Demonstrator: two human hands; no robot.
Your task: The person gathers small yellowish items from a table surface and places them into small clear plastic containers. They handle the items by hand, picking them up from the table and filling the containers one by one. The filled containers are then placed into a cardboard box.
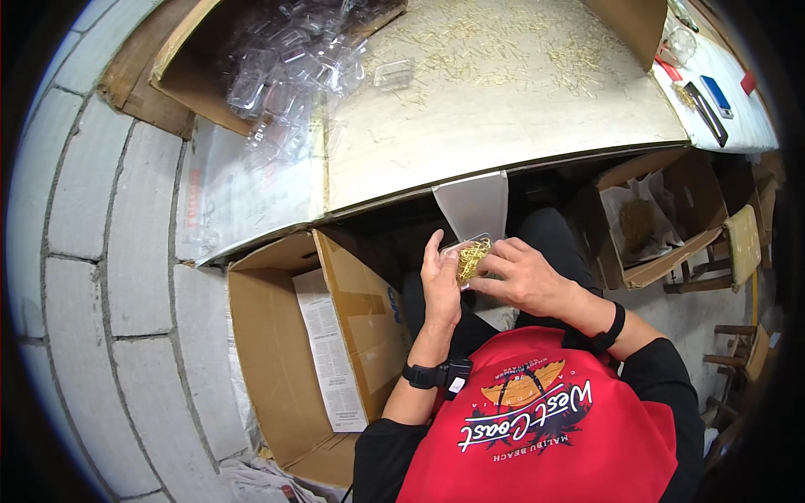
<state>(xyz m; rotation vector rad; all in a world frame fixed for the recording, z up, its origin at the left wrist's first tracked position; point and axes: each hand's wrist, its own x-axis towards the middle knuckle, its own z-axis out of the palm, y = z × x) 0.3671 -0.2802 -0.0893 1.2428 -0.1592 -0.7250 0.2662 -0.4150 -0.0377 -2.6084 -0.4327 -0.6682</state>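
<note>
In front of my lap, my left hand (442, 283) holds a small clear plastic box (454, 249) from its left side. A heap of thin, bent gold-coloured metal pieces (474, 256), like small hooks or pins, fills the box. My right hand (527, 278) is closed at the box's right side, its curled fingers at the pieces and its thumb by the lower edge. Its fingertips are partly hidden, so any single piece between them cannot be made out. Behind the box hangs a translucent white sheet (476, 204) from the table's edge.
More gold pieces (503, 46) lie scattered across the pale table (470, 134). At far left, clear plastic boxes (289, 84) spill from a carton. An open cardboard box (360, 323) stands left of my legs; another carton (671, 260) with a lined bag stands right, near wooden stools (742, 348).
</note>
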